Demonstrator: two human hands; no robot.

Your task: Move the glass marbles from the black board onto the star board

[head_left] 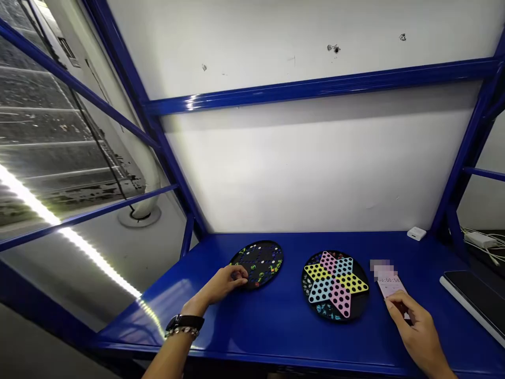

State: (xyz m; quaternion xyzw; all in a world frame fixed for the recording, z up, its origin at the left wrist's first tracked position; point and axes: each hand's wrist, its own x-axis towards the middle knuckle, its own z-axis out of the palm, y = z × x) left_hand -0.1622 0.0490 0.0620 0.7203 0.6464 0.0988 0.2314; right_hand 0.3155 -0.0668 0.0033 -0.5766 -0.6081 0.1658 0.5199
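A blue steel desk [272,329] runs across the view below a white wall panel [315,163] braced by blue frame rails [315,87]. The hands are well apart, one at each end of a row of objects, and neither clearly grips anything. The left hand [226,283] rests curled at the near-right edge of a round black board [262,260] dotted with small coloured pieces; whether its fingers pinch a piece is hidden. Further right, between the hands, lies a black round board with a multicoloured star [335,284], one star point aimed toward the person, closer to the right hand. The right hand [414,326] is nearest a pink-cased phone [390,287], which lies angled with its long axis running away from the hand, its near end under the fingers, and shows a running timer. Beyond it sits a small white box [416,233].
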